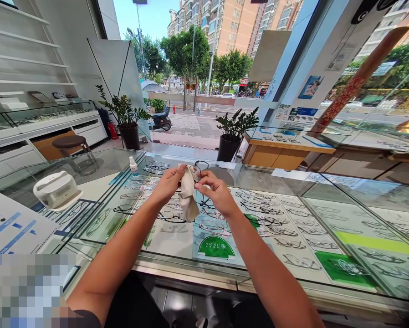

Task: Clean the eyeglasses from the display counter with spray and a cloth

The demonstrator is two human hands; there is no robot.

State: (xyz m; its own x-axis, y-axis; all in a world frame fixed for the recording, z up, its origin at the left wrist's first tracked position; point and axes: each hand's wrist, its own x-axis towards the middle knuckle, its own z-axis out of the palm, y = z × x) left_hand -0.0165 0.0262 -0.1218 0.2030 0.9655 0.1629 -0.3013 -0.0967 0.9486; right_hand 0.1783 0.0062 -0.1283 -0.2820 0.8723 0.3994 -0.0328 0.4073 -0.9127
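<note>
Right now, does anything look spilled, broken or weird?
Nothing stands out: the bottle stands upright and I see no spill. The cloth partly hides the held glasses, so I can't tell about those.

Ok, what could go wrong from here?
The glasses, partly hidden by the cloth, are above the glass counter; if the right hand lets them slip, they might get scratched or bent. The spray bottle stands to the left of the left hand; a wide sweep could tip it.
</note>
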